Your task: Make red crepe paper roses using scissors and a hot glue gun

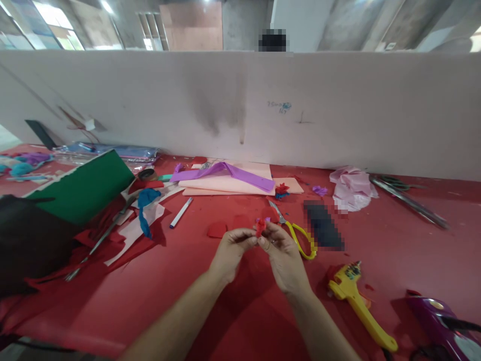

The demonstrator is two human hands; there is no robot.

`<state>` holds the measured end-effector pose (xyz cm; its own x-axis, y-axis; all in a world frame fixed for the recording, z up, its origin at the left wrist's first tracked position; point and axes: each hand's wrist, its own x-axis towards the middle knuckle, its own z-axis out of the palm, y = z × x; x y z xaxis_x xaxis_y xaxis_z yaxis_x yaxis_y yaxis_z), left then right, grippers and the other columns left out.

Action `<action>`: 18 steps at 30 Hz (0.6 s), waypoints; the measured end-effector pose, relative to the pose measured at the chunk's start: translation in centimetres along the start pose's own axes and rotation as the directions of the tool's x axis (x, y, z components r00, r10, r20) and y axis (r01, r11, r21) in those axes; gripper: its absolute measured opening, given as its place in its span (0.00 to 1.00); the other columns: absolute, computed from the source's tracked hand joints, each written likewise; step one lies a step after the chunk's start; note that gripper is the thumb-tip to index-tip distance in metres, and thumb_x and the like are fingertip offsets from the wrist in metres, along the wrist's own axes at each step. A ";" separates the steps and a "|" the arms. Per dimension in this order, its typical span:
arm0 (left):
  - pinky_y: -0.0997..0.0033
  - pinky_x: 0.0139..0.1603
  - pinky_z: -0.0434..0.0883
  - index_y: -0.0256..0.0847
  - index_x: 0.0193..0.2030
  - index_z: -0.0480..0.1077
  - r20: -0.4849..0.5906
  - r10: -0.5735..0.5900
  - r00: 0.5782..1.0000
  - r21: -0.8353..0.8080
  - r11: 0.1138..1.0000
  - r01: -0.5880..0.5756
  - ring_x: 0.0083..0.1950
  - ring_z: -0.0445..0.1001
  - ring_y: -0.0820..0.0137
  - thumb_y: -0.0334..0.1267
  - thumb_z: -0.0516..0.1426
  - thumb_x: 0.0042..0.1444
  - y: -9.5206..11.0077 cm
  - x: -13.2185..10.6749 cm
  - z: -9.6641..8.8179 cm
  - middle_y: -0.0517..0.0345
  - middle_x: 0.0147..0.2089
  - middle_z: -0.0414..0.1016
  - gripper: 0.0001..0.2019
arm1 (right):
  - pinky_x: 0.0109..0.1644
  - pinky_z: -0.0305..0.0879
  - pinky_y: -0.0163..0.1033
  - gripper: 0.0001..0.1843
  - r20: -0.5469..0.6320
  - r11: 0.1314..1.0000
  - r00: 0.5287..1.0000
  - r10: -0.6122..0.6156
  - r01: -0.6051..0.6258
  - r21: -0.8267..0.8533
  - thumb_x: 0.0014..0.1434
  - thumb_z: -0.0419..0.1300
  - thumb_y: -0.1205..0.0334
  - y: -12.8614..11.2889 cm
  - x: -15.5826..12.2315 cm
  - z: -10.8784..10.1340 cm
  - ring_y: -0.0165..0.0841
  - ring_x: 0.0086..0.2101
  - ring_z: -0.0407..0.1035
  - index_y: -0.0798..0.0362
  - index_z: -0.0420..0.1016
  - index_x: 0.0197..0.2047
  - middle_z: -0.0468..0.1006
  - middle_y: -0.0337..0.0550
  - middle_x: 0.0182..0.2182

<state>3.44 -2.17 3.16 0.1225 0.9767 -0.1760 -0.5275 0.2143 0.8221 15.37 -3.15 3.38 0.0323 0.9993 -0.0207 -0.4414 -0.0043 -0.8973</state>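
Observation:
My left hand and my right hand meet above the red table, fingertips pinched together on a small red paper piece. Both hands hold it from either side, a little above the table surface. Yellow-handled scissors lie just right of my right hand. Small red paper cut-outs lie on the table just beyond my left hand.
A yellow glue gun and a purple tool lie at the right. Pink sheets with a purple strip sit behind, a green sheet and paper scraps at left, crumpled pink paper, and a white partition wall behind.

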 end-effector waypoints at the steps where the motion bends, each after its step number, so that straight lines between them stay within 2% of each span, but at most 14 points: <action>1: 0.71 0.43 0.67 0.39 0.27 0.77 0.003 0.004 1.000 0.001 1.000 -0.004 0.34 0.71 0.73 0.33 0.68 0.39 0.0 0.0 0.0 0.58 0.29 0.78 0.07 | 0.48 0.65 0.41 0.17 -0.003 1.000 1.000 -0.004 0.004 -0.004 0.44 0.71 0.62 0.0 0.0 0.0 0.34 0.41 0.70 0.44 0.78 0.40 0.79 0.38 0.39; 5: 0.71 0.43 0.67 0.38 0.28 0.77 -0.010 0.022 1.000 0.059 0.998 -0.022 0.33 0.71 0.73 0.34 0.67 0.40 0.1 -0.2 0.3 0.58 0.29 0.77 0.06 | 0.46 0.65 0.40 0.10 -0.042 1.000 0.999 0.019 -0.020 -0.016 0.46 0.70 0.59 0.2 0.0 0.0 0.32 0.35 0.70 0.47 0.79 0.35 0.79 0.37 0.33; 8: 0.70 0.42 0.67 0.37 0.29 0.77 0.008 0.057 0.998 0.188 0.980 -0.057 0.33 0.72 0.71 0.37 0.66 0.44 0.5 -0.6 0.6 0.56 0.29 0.77 0.06 | 0.43 0.65 0.39 0.08 -0.062 0.999 0.997 0.049 -0.048 0.004 0.47 0.69 0.59 0.3 0.0 -0.1 0.30 0.32 0.69 0.47 0.79 0.33 0.78 0.36 0.29; 12: 0.69 0.44 0.67 0.38 0.30 0.78 -0.021 0.237 0.971 0.362 0.908 -0.213 0.36 0.73 0.68 0.38 0.63 0.48 1.4 -0.6 0.3 0.54 0.32 0.77 0.06 | 0.48 0.63 0.40 0.08 -0.074 0.998 0.996 0.058 -0.056 0.029 0.48 0.69 0.57 0.2 0.1 -0.2 0.32 0.36 0.69 0.46 0.79 0.33 0.78 0.36 0.32; 14: 0.69 0.45 0.67 0.39 0.32 0.78 0.004 0.287 0.958 0.385 0.883 -0.267 0.38 0.73 0.68 0.37 0.63 0.47 1.7 -0.5 0.0 0.53 0.34 0.77 0.05 | 0.47 0.63 0.40 0.08 -0.070 0.998 0.996 0.062 -0.063 -0.011 0.48 0.69 0.56 0.2 0.1 -0.1 0.32 0.36 0.68 0.47 0.79 0.33 0.78 0.37 0.32; 18: 0.70 0.45 0.67 0.40 0.32 0.78 0.044 0.273 0.961 0.378 0.886 -0.269 0.40 0.71 0.68 0.34 0.65 0.44 1.9 -0.2 -0.3 0.55 0.35 0.75 0.06 | 0.41 0.63 0.39 0.09 -0.032 0.989 0.998 0.056 -0.060 -0.135 0.48 0.68 0.55 0.0 -0.2 0.3 0.31 0.30 0.65 0.50 0.78 0.30 0.75 0.37 0.26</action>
<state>2.19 -2.01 4.59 0.0101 0.9968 0.0792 -0.1821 -0.0761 0.9803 15.11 -3.31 3.51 0.0361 0.9957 -0.0849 -0.3178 -0.0691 -0.9456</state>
